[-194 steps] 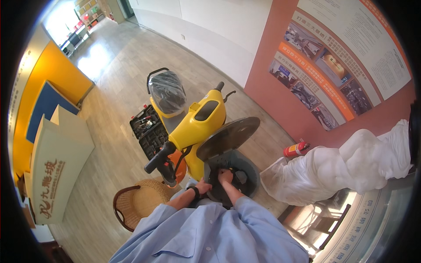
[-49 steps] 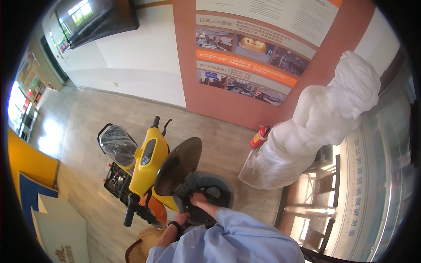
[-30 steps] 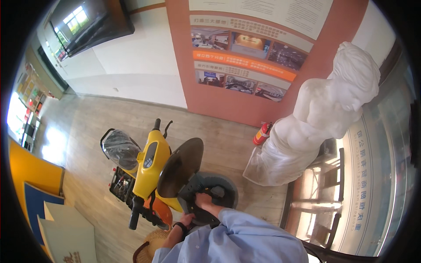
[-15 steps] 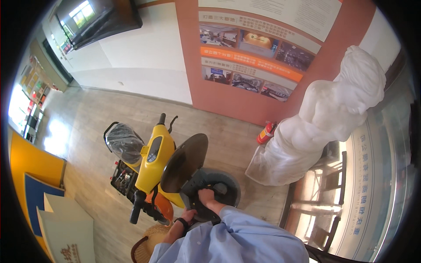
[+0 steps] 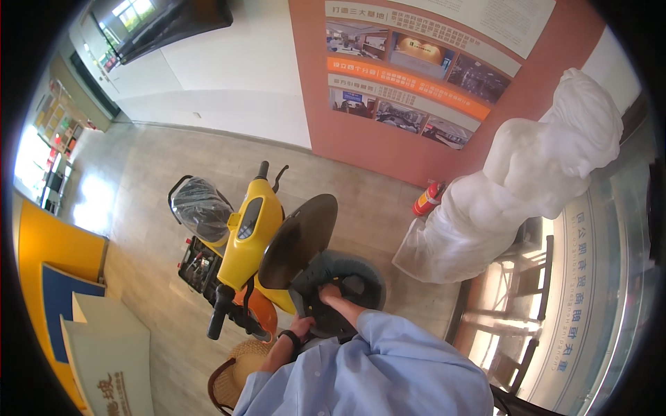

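Observation:
A yellow scooter (image 5: 258,225) stands in front of me, with a dark round lid (image 5: 300,232) raised beside its handlebar. Below the lid is an open dark grey storage compartment (image 5: 371,277). My right hand (image 5: 329,293) reaches down into it with curled fingers; whatever they hold is hidden. At the compartment's near left edge, my left hand (image 5: 303,324) is closed on the rim, a black band on the wrist. An orange helmet-like shell (image 5: 261,313) is below the handlebar, left of my left hand.
An open dark toolbox (image 5: 201,263) and a plastic-covered part (image 5: 200,208) lie beyond the scooter. A woven straw seat (image 5: 244,360) is at lower left. A white statue (image 5: 517,173) and a red fire extinguisher (image 5: 428,200) stand right. A pale counter (image 5: 114,340) is left.
My right hand has gone a little deeper into the compartment, toward its left side. The view has shifted slightly; the scooter and lid keep their positions relative to each other.

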Demonstrator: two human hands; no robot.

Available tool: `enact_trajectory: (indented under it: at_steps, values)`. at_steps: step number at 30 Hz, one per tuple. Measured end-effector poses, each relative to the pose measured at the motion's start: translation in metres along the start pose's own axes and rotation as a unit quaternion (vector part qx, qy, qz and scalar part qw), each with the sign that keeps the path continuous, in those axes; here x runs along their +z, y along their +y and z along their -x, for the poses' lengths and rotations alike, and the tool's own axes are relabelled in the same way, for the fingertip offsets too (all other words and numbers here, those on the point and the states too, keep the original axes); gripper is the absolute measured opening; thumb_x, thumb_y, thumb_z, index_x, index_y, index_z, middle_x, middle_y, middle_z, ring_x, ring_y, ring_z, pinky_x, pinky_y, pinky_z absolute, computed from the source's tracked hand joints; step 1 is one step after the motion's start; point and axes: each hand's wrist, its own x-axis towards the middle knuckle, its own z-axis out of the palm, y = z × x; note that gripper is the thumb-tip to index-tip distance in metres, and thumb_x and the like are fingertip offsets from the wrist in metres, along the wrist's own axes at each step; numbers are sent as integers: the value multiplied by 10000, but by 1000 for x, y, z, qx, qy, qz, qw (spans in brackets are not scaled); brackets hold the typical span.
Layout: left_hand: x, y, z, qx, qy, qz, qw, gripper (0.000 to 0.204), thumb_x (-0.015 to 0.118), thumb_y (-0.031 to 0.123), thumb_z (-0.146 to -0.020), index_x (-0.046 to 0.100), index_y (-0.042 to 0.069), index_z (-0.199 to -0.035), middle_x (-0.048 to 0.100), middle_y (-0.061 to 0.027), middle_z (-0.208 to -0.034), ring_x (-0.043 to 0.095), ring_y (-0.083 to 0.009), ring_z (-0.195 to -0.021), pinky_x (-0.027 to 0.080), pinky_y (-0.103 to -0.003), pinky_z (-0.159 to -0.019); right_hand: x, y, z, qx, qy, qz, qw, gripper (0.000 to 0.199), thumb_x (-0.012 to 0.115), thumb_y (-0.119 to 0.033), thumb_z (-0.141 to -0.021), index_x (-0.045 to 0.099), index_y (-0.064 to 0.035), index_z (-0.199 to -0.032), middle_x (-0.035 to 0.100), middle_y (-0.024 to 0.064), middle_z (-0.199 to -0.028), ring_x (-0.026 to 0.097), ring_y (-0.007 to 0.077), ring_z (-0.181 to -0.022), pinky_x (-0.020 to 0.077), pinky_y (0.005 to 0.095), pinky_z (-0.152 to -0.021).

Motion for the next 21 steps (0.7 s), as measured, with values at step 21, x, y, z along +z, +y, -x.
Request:
enact_trajectory:
  at_steps: [21]
  values:
    - [7,9,10,-47,26,10,999,463,528,-56,-665,465,37,-1115,582,-117,-907,589,-257,-777,510,-369,-671,-7,0,0,-21,-57,12,998,468,417,-400,-842,618,-17,-1021,569,220,-1097,530,364,-1045,405,429,-906]
